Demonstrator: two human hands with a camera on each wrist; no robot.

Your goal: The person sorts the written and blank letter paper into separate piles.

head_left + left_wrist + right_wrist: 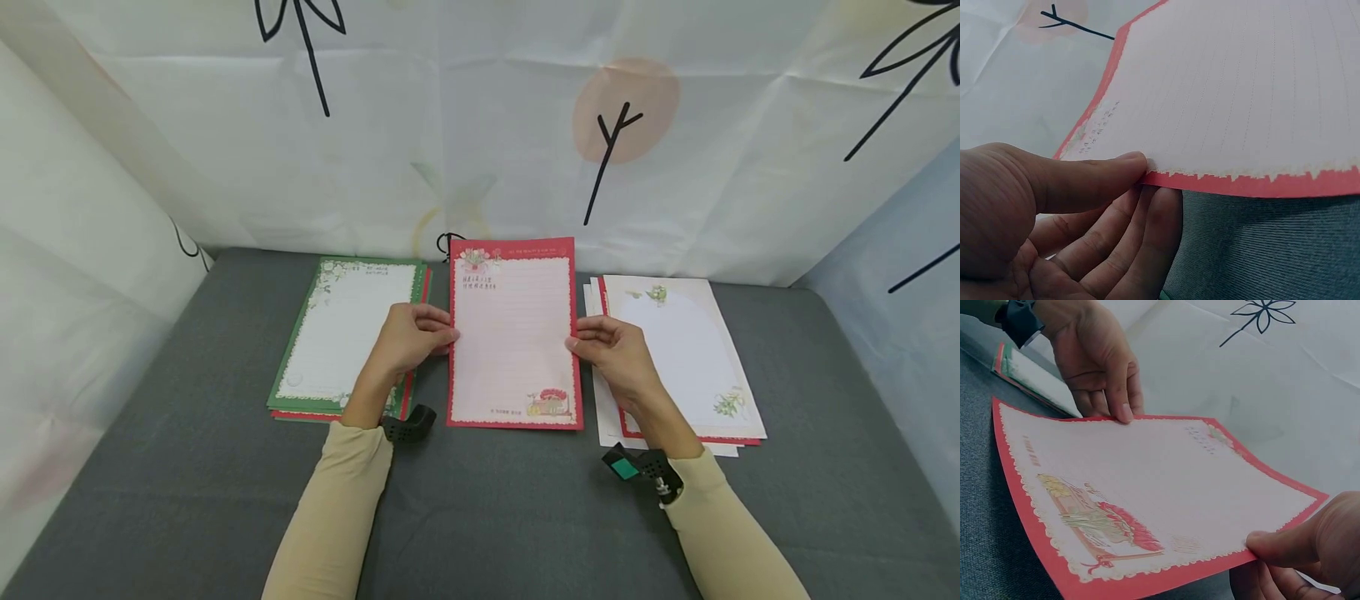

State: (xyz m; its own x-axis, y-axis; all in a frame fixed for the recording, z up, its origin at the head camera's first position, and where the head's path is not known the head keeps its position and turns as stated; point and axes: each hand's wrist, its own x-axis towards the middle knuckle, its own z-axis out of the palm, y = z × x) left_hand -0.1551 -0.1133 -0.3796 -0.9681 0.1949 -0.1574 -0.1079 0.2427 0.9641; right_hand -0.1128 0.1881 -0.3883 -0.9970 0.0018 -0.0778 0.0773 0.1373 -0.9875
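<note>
A red-bordered sheet of letter paper with faint ruled lines is held up between both hands, over the middle of the table. My left hand pinches its left edge, thumb on top and fingers underneath, as the left wrist view shows. On the opposite edge my right hand pinches in the same manner. Flower prints and small writing mark the sheet's top left, and a coloured picture fills its lower right corner. In the right wrist view the paper bows slightly.
At the left lies a stack of green-bordered sheets with red edges below. To the right is a pile of white sheets with green leaf prints, a red-edged one beneath. The grey cloth covers the table, and a patterned curtain hangs behind.
</note>
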